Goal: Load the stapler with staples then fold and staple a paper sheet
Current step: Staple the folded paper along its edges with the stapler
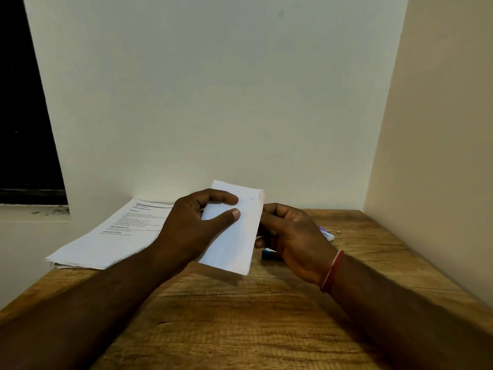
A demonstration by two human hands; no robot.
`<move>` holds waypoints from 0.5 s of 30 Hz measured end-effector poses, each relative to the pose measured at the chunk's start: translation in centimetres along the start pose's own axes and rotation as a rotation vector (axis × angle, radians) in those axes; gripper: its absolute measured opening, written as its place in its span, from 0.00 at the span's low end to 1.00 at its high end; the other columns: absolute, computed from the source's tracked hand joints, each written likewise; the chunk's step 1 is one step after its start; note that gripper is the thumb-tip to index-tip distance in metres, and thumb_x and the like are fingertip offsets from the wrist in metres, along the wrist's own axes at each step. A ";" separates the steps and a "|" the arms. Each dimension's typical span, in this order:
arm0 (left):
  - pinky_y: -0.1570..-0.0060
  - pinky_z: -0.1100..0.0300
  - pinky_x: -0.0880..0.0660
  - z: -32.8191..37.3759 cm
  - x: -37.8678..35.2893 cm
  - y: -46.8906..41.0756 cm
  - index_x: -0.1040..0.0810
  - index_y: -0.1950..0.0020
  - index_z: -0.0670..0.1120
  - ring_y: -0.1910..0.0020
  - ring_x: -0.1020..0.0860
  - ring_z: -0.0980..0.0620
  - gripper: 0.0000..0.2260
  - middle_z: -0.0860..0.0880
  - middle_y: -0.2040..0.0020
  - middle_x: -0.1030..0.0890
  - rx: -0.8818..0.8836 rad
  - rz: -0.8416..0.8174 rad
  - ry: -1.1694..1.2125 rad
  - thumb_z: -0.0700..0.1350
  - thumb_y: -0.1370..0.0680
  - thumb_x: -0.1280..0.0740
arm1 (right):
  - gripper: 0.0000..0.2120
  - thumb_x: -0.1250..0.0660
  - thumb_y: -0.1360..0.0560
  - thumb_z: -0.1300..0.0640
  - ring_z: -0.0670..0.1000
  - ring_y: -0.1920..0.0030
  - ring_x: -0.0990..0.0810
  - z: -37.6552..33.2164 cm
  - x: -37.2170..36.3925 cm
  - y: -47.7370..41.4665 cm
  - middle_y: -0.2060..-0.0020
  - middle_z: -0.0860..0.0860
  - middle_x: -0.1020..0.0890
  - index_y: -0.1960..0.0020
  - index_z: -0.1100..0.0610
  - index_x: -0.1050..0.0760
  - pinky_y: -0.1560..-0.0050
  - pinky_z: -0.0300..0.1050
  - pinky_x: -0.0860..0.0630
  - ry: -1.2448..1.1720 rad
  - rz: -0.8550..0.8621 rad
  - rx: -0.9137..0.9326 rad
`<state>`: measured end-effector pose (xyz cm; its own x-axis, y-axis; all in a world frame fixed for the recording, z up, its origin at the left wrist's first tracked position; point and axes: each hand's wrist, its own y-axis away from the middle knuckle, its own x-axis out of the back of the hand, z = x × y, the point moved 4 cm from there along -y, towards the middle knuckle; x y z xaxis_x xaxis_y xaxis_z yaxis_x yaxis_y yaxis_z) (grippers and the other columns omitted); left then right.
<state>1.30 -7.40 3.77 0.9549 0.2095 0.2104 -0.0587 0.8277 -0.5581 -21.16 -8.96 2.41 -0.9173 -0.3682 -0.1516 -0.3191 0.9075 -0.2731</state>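
Note:
A white sheet folded into a narrow strip (234,236) is held up above the wooden table (240,316). My left hand (192,222) pinches its left side, thumb and forefinger lying on the front. My right hand (290,239) grips its right edge, fingers curled behind it. A small staple mark shows near the strip's top right corner. A blue object (268,254), perhaps the stapler, lies on the table, mostly hidden behind my right hand. A small white and purple box (326,234) lies further right.
A stack of printed sheets (112,236) lies at the table's back left, overhanging the edge. A tiny metal piece (338,232) sits by the box. Walls close the table in at the back and right; a dark window is at the left.

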 end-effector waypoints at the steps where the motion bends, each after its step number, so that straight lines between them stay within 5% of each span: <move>1: 0.56 0.63 0.16 0.0 -0.1 0.0 0.10 0.44 0.62 0.47 0.12 0.60 0.10 0.66 0.43 0.12 0.000 -0.007 -0.004 0.53 0.23 0.16 | 0.10 0.26 0.16 0.57 0.56 0.55 0.11 0.0 -0.1 0.0 0.47 0.62 0.09 0.39 0.63 0.13 0.56 0.47 0.14 0.034 0.000 0.011; 4: 0.57 0.64 0.17 -0.3 -0.5 -0.1 0.10 0.46 0.62 0.50 0.12 0.63 0.09 0.66 0.46 0.11 0.046 -0.041 -0.008 0.58 0.24 0.17 | 0.07 0.24 0.17 0.57 0.53 0.62 0.12 0.0 -0.2 0.2 0.55 0.60 0.09 0.45 0.60 0.13 0.60 0.46 0.14 0.136 0.029 0.066; 8: 0.45 0.51 0.13 -0.6 -1.2 0.1 0.10 0.44 0.59 0.47 0.10 0.57 0.20 0.58 0.43 0.09 0.111 -0.120 0.097 0.66 0.31 0.17 | 0.05 0.26 0.16 0.57 0.57 0.61 0.11 -0.1 -0.3 0.1 0.56 0.60 0.09 0.47 0.58 0.13 0.60 0.51 0.13 0.178 0.072 0.114; 15: 0.49 0.51 0.11 -1.7 -1.0 -0.2 0.10 0.36 0.55 0.43 0.09 0.45 0.23 0.52 0.39 0.09 0.188 -0.236 0.313 0.50 0.30 0.13 | 0.12 0.32 0.12 0.52 0.53 0.62 0.12 0.2 1.3 -0.8 0.55 0.58 0.09 0.46 0.55 0.11 0.61 0.48 0.15 0.050 0.149 0.044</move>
<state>0.86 -8.63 2.26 0.9890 -0.1413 0.0447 0.1478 0.9204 -0.3620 -22.07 -10.26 2.24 -0.9648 -0.2186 -0.1462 -0.1689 0.9412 -0.2927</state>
